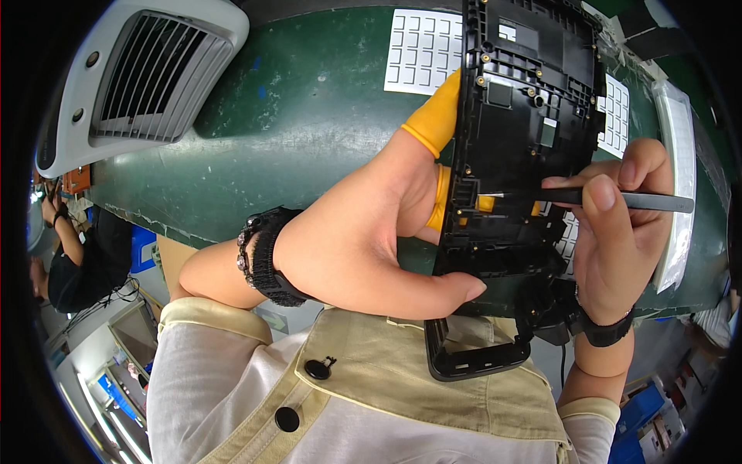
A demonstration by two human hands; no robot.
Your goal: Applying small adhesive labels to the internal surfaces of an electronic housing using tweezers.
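Black moulded-plastic housing [533,116], approx. rectangular, ribbed, w/ sm. brass-coloured inserts and cut-out windows: held up off the dk. green scuffed surface [309,116], near its front edge, ahead of the torso, long axis running approx. away from the body. Left grip [355,232] (bare hand, yellow rubbery finger covers [433,120] on some fingers) grasping housing by its L side; covered fingers behind it, yellow showing thru openings nr. lower end; thumb extended by the lower end, contact there can't tell. Right grip [622,247] pinching a slim dk. tweezer-like tool [645,201] betw. thumb & fingers, approx. horiz., tip pointing L, over housing's lower part; tip contact can't tell. Black open plastic loop [479,367] below housing, in front of garment; whether joined, can't tell. White sheet w/ rows of blk. rectangular outlines [421,50] on surface, L of housing's far end, partly hidden; similar white sheet [614,116] to R, also partly covered. Long white bundle in clear plastic [675,185] farther R, beyond R grip. Pale grey boxy unit w/ dk. louvred grille [151,73] at far L of surface. Black woven wristband [274,259] on L wrist; beige-and-white garment [433,417] on wearer. Bkgd. L: another person in dk. clothing [91,263], nr. a blue bin [142,249].
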